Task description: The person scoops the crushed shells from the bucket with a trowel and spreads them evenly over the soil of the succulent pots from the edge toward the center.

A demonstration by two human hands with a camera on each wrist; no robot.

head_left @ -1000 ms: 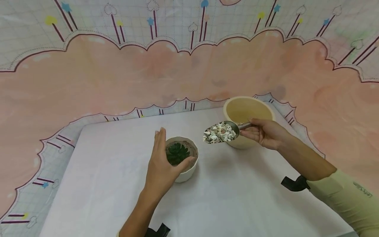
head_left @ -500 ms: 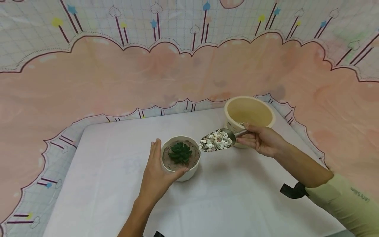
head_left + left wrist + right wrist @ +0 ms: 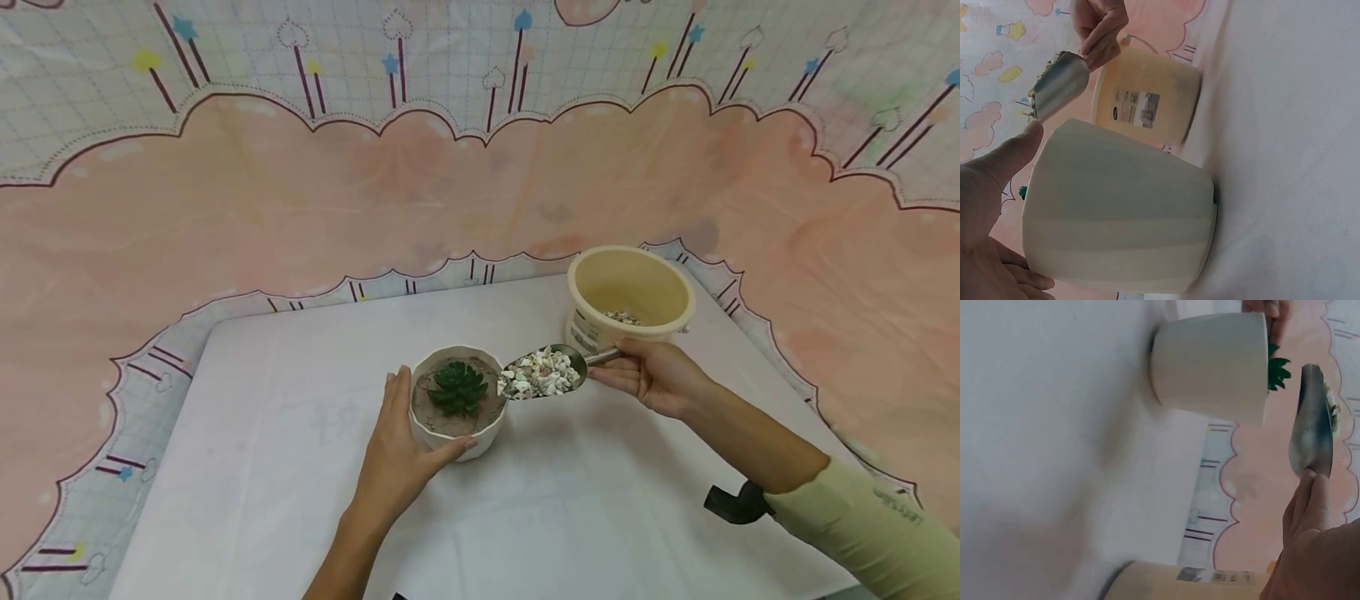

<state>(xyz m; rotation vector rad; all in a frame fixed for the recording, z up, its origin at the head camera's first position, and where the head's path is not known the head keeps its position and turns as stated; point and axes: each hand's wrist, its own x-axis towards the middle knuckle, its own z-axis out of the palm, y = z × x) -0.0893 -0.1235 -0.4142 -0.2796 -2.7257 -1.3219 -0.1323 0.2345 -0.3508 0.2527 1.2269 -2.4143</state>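
Observation:
My left hand (image 3: 397,458) is spread beside a white faceted flower pot (image 3: 1116,212), fingers along its left side and thumb at its near rim. How firmly they touch is unclear. In the pot, a green succulent (image 3: 457,387) stands in greyish-brown soil. My right hand (image 3: 663,379) pinches the handle of a metal scoop (image 3: 1311,425) heaped with pale gravel (image 3: 540,373). The scoop's tip is at the pot's right rim in the head view, roughly level. In the right wrist view, it lies just above the pot's opening.
A cream bucket (image 3: 630,333) with a printed label stands behind my right hand, some gravel showing inside. A white cloth (image 3: 300,433) covers the tabletop. Behind it rises a patterned backdrop (image 3: 360,192) in pink and white.
The gravel-filled scoop has moved left and down from near the bucket to the pot's right rim. My left hand has shifted lower, uncovering more of the pot and succulent.

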